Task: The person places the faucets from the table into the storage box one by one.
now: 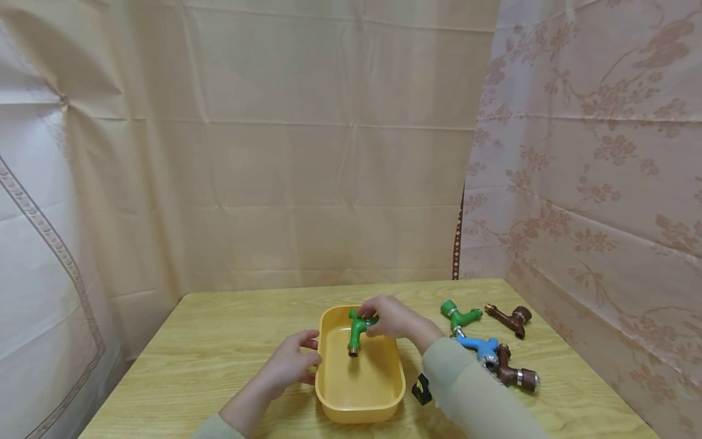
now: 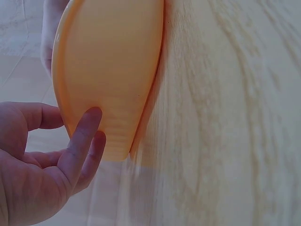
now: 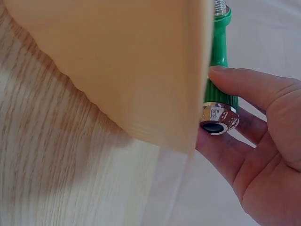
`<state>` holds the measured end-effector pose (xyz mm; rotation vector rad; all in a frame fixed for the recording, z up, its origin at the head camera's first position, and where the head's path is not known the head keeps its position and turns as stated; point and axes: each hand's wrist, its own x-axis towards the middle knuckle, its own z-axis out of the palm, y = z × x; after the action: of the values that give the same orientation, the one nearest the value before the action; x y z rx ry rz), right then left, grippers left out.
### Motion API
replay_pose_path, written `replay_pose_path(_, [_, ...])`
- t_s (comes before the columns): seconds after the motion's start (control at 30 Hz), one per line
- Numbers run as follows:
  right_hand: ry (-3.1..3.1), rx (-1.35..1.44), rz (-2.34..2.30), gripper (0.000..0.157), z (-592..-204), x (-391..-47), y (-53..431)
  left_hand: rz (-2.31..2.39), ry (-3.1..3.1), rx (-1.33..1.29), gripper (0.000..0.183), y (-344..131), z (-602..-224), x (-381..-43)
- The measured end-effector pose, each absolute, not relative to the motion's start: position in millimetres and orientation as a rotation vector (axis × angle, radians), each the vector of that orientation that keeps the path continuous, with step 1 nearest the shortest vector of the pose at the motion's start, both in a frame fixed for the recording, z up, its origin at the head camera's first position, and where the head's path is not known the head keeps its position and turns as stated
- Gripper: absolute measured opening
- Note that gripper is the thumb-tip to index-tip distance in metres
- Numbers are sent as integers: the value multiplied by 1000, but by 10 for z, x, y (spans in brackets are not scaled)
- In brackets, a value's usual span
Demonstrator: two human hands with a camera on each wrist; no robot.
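A yellow plastic basin (image 1: 364, 387) sits on the table in front of me. My right hand (image 1: 393, 318) reaches over its far right rim and holds a green water tap (image 1: 358, 332), whose metal-tipped spout points down within the basin's outline. In the right wrist view, thumb and fingers pinch the ribbed green part of the tap (image 3: 219, 52) near its chrome cap, and the basin wall hides some of it. At the basin's left side is my left hand (image 1: 290, 363). Its loosely bent fingertips (image 2: 94, 115) rest against the outer wall in the left wrist view.
Several other taps lie on the right of the table: a green one (image 1: 463, 317), a blue one (image 1: 480, 346) and two brown ones (image 1: 514, 318). A small black and yellow object (image 1: 421, 389) lies by my right sleeve. Curtains hang behind the wooden table (image 1: 230, 329).
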<state>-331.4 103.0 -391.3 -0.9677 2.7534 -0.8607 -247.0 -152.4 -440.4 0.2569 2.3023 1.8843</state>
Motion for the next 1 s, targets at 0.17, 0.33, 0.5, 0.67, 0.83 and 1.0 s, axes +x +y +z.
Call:
replay_pose_path(0.17, [2747, -974, -839, 35, -3927, -3302, 1011, 1890, 2297, 252, 70, -1521, -4405, -2466])
replay_pose_path(0.33, [2739, -963, -827, 34, -3930, -3296, 999, 1896, 2291, 255, 70, -1520, -4402, -2465])
replay_pose_path(0.5, [2722, -960, -834, 38, -3930, -3284, 986, 1901, 2279, 254, 70, -1522, -4390, -2463])
replay_pose_path(0.67, [2722, -959, -852, 41, -3926, -3282, 1000, 1893, 2278, 246, 70, -1518, -4377, -2461])
replay_pose_path(0.83, [2735, -961, -901, 41, -3911, -3288, 1040, 1892, 2277, 244, 70, -1520, -4381, -2467])
replay_pose_path(1.0, [2757, -966, -951, 40, -3871, -3293, 1102, 1889, 2284, 247, 70, -1521, -4398, -2472])
